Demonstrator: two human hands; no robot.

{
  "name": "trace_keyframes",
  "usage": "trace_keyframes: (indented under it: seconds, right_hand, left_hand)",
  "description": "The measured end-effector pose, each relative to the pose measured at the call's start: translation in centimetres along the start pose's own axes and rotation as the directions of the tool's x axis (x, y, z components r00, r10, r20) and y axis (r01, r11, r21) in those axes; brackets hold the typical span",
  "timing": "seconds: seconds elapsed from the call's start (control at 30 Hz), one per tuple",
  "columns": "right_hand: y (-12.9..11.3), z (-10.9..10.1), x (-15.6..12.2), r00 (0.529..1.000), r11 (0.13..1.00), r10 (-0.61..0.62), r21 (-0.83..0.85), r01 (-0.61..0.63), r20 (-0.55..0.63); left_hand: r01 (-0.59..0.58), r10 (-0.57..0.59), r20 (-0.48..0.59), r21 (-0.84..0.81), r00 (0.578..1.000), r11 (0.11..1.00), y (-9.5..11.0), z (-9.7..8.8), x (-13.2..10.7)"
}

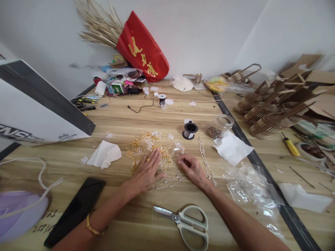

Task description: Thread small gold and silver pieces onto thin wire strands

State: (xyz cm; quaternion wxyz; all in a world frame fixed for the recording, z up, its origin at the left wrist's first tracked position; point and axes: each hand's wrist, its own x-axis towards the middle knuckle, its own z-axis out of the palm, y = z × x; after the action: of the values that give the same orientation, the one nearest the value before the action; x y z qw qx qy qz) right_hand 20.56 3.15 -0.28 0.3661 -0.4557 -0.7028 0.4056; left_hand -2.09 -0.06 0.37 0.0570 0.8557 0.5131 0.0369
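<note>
My left hand lies flat on the wooden table, fingers stretched out over a scatter of small gold and silver jewellery findings. My right hand rests just to its right, fingers curled in a pinch on something too small to make out. Thin silver chains run on the table beneath and between both hands. A longer beaded chain lies right of my right hand.
Scissors lie near the front edge. A black phone sits front left, a crumpled tissue beside it. A wire spool, bead jar, white paper, plastic bag, white box and wooden baskets surround.
</note>
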Motion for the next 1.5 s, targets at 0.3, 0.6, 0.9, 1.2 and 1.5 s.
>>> trace_keyframes:
  seconds: [0.3,0.6,0.9,1.2,1.5]
  right_hand:
    - [-0.4,-0.1,0.0,0.999,0.999,0.033,0.007,-0.033,0.008]
    - [-0.1,0.0,0.0,1.000,0.999,0.029,-0.012,-0.029,0.007]
    - [-0.1,0.0,0.0,1.000,1.000,0.003,-0.013,-0.003,0.004]
    - [-0.1,0.0,0.0,1.000,1.000,-0.017,-0.026,0.017,0.011]
    - [0.0,0.1,0.0,1.000,1.000,0.006,-0.001,-0.006,0.014]
  left_hand:
    - [-0.043,0.043,-0.003,-0.119,0.999,0.992,-3.1,-0.7,1.5]
    - [-0.039,0.039,0.003,0.015,0.999,0.999,-0.8,0.1,0.7]
    - [-0.099,0.098,0.035,0.029,0.995,0.995,1.8,0.8,1.2]
    - [-0.130,0.131,0.012,-0.035,0.991,0.991,2.7,1.0,0.2]
    - [-0.101,0.101,0.005,-0.037,0.995,0.994,1.5,0.5,-2.2]
